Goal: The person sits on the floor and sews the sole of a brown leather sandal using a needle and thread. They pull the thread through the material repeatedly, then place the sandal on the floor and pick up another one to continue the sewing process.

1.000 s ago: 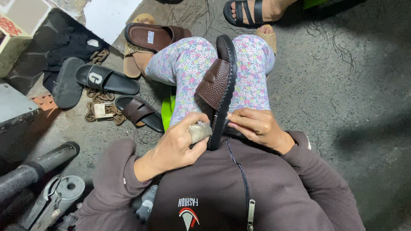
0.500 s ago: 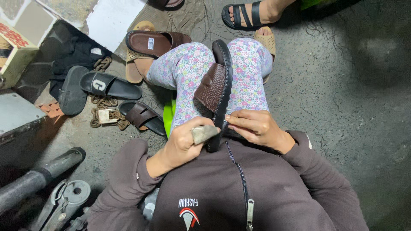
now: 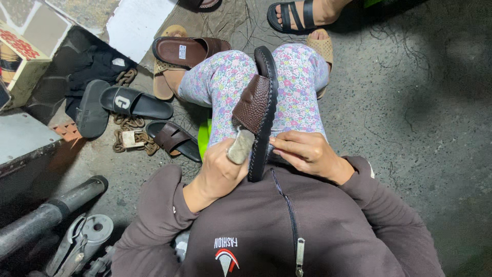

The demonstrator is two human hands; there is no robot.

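Note:
A brown slide sandal [image 3: 259, 100] with a woven strap and black sole stands on its edge between my knees, which are in flowered trousers [image 3: 225, 82]. My left hand [image 3: 220, 172] grips a small grey worn tool [image 3: 241, 146] that presses against the sandal's strap near its heel end. My right hand [image 3: 305, 154] rests its fingertips on the sole's edge at the heel, steadying it. I cannot tell what kind of tool it is.
Several sandals lie on the concrete floor at left: a brown one [image 3: 187, 51], a black slide [image 3: 133, 102], a dark brown one [image 3: 171, 138]. A chain with padlock [image 3: 133, 139] lies there too. Another person's sandalled foot [image 3: 302, 13] is at top. Metal tools [image 3: 77, 241] sit lower left.
The view has shifted slightly. My left hand with the grey tool has slid up along the sandal towards the strap. My right hand stays at the heel.

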